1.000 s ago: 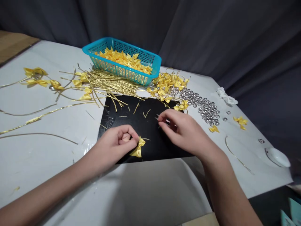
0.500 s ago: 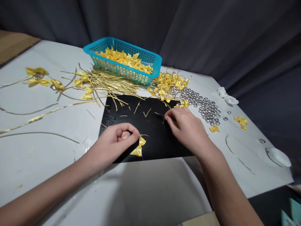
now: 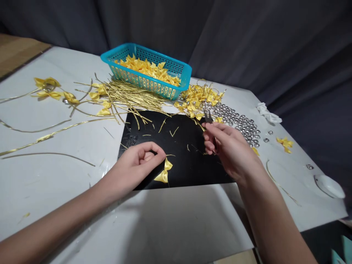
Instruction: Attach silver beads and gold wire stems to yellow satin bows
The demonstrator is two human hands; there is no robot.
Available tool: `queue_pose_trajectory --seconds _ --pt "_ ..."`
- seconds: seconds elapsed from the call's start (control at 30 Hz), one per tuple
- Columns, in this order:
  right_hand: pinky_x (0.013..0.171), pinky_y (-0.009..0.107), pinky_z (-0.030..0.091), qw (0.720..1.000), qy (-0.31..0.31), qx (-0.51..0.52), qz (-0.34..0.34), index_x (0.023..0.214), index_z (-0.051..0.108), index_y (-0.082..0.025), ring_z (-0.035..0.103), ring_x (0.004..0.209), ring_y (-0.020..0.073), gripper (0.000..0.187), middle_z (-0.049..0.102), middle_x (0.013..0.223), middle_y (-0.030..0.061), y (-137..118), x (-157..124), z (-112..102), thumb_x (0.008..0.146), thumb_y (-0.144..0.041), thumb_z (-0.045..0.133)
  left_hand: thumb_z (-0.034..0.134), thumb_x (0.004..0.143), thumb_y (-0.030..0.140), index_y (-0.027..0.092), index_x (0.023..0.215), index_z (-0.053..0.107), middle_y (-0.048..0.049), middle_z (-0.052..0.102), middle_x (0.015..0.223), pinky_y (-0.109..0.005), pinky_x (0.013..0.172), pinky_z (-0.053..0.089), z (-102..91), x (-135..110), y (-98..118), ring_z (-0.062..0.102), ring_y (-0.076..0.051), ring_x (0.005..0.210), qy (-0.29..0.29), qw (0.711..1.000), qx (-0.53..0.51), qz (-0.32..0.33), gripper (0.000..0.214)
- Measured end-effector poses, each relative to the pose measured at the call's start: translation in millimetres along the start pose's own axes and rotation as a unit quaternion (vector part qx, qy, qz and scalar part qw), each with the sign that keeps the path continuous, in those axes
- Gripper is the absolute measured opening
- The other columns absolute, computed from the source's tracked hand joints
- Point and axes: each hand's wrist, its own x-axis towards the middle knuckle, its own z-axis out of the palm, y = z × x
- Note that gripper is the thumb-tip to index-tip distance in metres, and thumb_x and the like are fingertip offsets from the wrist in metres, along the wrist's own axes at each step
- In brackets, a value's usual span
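Over the black mat point(image 3: 189, 165), my left hand point(image 3: 143, 159) is closed in a pinch at the top of a yellow satin ribbon bow point(image 3: 164, 172). A short gold wire end point(image 3: 171, 155) sticks out beside the fingertips; the exact grip point is hidden. My right hand point(image 3: 229, 145), raised above the mat's right side, is wrapped round a small dark metal tool point(image 3: 208, 117) with two short prongs pointing up and away. Its handles are mostly hidden by the fingers, so its exact kind does not show. Small gold wire offcuts point(image 3: 173, 132) lie between the hands.
Behind the mat stands a turquoise basket point(image 3: 145, 77) of yellow ribbon bows. Gold wires point(image 3: 134, 96) lie in front of it. To the right are a pile of wired bows point(image 3: 202, 94), many silver beads point(image 3: 242, 124), a crumpled white cloth point(image 3: 268, 113) and a white mouse-like object point(image 3: 329, 186).
My right hand has moved right and turned, so the tool's prongs now point upward instead of left over the mat. My left hand keeps its pinch at the bow.
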Motion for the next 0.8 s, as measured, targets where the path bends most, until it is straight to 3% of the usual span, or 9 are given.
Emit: queue_pose_trajectory --seconds 0.13,0.33,0.63,0.8 --pt "0.037 0.014 0.03 0.992 -0.082 0.079 0.058 0.074 0.048 -0.016 0.031 0.041 0.0011 0.022 0.041 0.057 -0.0069 -1.5 -7.8 4.7 0.075 -0.03 0.065 0.052 0.082 0.04 0.017 0.073 0.053 0.0075 0.032 0.051 -0.019 0.041 0.017 0.8 1.3 -0.2 0.023 -0.007 0.046 -0.001 1.0 -0.008 0.002 0.025" --pt "0.028 0.013 0.018 0.971 -0.176 0.066 0.147 0.078 0.052 -0.016 0.02 0.031 0.0014 0.025 0.034 0.042 -0.0104 8.1 -20.9 27.3 0.084 -0.04 0.055 0.051 0.085 0.034 0.017 0.074 0.051 0.0096 0.031 0.048 -0.016 0.039 0.019 -0.4 1.8 -0.9 0.022 -0.006 0.043 0.008 0.997 -0.077 0.005 0.02" --pt "0.025 0.014 0.013 0.964 -0.192 0.037 0.179 0.065 0.042 -0.018 0.019 0.023 0.0028 0.043 0.031 0.03 -0.0099 24.3 -36.4 50.6 0.089 -0.053 0.04 0.047 0.089 0.032 0.019 0.075 0.046 0.0121 0.023 0.042 -0.014 0.034 0.012 -3.2 4.8 -4.4 0.014 -0.005 0.038 0.039 0.986 -0.162 -0.003 0.02" --pt "0.027 0.013 0.015 0.962 -0.205 0.077 0.166 0.066 0.04 -0.019 0.018 0.026 0.0021 0.04 0.028 0.033 -0.0111 27.8 -39.1 52.2 0.087 -0.053 0.045 0.048 0.089 0.031 0.019 0.074 0.046 0.0121 0.023 0.041 -0.013 0.034 0.012 -3.0 5.4 -3.4 0.014 -0.005 0.038 0.052 0.984 -0.17 -0.01 0.019"
